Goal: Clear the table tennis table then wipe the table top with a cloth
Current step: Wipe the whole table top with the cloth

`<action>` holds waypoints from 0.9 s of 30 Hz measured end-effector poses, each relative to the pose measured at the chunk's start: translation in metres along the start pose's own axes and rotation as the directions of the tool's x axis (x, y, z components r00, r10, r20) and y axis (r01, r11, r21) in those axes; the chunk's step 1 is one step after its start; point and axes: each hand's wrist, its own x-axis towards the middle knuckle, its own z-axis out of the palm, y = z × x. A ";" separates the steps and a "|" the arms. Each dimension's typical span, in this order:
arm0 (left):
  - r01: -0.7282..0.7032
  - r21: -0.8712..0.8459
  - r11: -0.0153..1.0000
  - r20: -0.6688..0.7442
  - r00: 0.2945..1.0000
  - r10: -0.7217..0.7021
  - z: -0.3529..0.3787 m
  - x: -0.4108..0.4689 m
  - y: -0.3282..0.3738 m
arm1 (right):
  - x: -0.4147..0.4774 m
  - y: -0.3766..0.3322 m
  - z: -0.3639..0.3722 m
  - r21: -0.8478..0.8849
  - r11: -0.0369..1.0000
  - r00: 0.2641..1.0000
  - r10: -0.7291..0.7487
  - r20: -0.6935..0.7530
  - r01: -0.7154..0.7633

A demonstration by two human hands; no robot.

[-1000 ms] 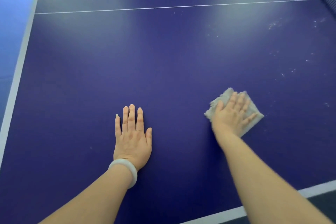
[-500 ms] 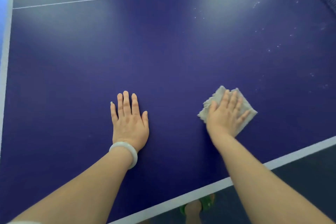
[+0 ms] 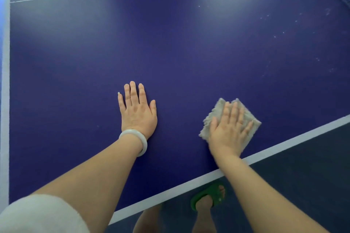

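- A folded beige terry cloth (image 3: pixel 244 113) was pressed under the right hand (image 3: pixel 228 134), fingers straight, on the dark blue table tennis table (image 3: pixel 170 47).
- The left hand (image 3: pixel 138 111) was laid flat, fingers extended, nothing gripped.

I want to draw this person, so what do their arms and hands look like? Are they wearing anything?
Both forearms are bare. The left hand has a smooth, round, milky-white bangle on its wrist, and a soft pale grey sleeve shows higher up that arm. The right hand wears no bangle, and no sleeve shows on that arm.
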 end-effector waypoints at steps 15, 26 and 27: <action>0.034 -0.176 0.984 0.029 0.999 -0.029 -0.018 -0.007 0.034 | 0.001 0.100 0.000 -0.026 0.984 0.984 -0.179 -0.017 0.179; 0.119 -0.113 0.986 0.059 0.992 -0.113 0.004 -0.017 0.213 | 0.034 0.174 0.002 -0.077 0.710 0.713 -0.701 0.025 0.700; 0.127 -0.086 0.988 0.044 0.991 -0.124 0.007 -0.018 0.215 | 0.053 0.192 -0.002 -0.102 0.740 0.745 -0.666 0.021 0.665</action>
